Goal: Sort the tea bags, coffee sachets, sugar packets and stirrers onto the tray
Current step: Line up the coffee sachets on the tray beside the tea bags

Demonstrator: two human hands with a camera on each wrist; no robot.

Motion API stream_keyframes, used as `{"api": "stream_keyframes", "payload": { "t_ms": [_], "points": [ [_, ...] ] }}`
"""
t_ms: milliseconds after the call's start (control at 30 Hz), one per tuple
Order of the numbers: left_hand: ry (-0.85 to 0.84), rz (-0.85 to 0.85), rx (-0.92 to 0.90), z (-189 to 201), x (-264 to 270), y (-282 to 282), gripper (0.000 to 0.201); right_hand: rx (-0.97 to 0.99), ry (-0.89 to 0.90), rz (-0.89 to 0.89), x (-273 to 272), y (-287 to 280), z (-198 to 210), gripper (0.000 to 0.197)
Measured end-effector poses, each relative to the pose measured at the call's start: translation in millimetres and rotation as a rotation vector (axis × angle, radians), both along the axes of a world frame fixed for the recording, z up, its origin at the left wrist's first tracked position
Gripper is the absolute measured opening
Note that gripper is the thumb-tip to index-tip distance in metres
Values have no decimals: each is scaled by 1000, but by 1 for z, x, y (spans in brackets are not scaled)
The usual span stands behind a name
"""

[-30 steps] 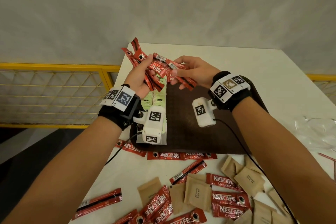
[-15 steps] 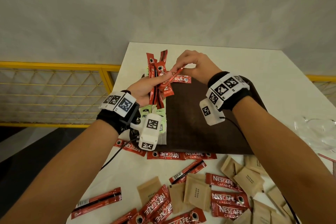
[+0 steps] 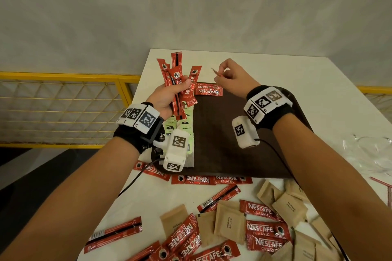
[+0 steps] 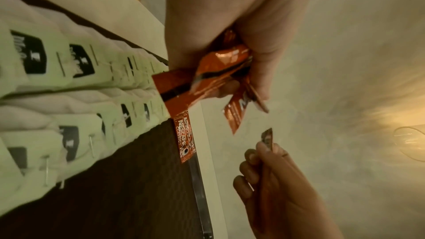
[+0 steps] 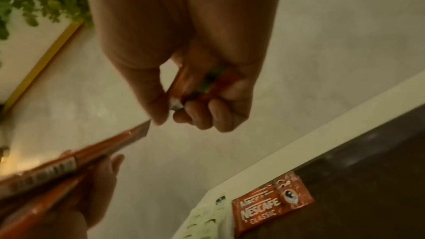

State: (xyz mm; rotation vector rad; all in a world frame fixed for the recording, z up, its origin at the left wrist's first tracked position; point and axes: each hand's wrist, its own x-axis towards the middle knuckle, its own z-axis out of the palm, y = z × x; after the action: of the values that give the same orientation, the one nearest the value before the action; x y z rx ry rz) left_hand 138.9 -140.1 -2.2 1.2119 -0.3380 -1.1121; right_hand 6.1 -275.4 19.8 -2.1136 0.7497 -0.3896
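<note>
My left hand [image 3: 169, 93] grips a fanned bunch of red coffee sachets [image 3: 180, 78] upright over the far left corner of the dark brown tray [image 3: 222, 133]. My right hand [image 3: 231, 76] pinches a single coffee sachet [image 3: 216, 72], seen edge-on, just beyond the tray's far edge. Two coffee sachets [image 3: 209, 90] lie flat on the tray at its far edge, between the hands. Green tea bags [image 3: 184, 121] fill two rows along the tray's left side. In the left wrist view the bunch [image 4: 216, 72] hangs over the tea bags [image 4: 57, 79]. The right wrist view shows the pinched sachet [image 5: 200, 86].
Loose coffee sachets [image 3: 263, 231] and brown sugar packets [image 3: 229, 224] are scattered on the white table [image 3: 318, 82] in front of the tray. Crumpled clear plastic [image 3: 371, 150] and thin red stirrers [image 3: 380, 182] lie at the right. A yellow mesh railing [image 3: 63, 101] runs left of the table.
My right hand has come away from the bunch to the right, pinching one sachet. The left hand has turned the bunch upright and drawn it slightly left.
</note>
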Motion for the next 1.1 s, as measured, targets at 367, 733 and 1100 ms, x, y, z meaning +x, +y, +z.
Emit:
{"api": "stream_keyframes", "payload": {
  "t_ms": [367,733,1100],
  "points": [
    [-15,33,73,-1,2,-2,46,549,-207,39,4,7,11,31],
    [-55,-59,57,-1,0,-1,42,516,-89,79,4,10,15,13],
    [-135,-262,157,-2,11,12,20,-314,264,474,14,23,30,29]
  ]
}}
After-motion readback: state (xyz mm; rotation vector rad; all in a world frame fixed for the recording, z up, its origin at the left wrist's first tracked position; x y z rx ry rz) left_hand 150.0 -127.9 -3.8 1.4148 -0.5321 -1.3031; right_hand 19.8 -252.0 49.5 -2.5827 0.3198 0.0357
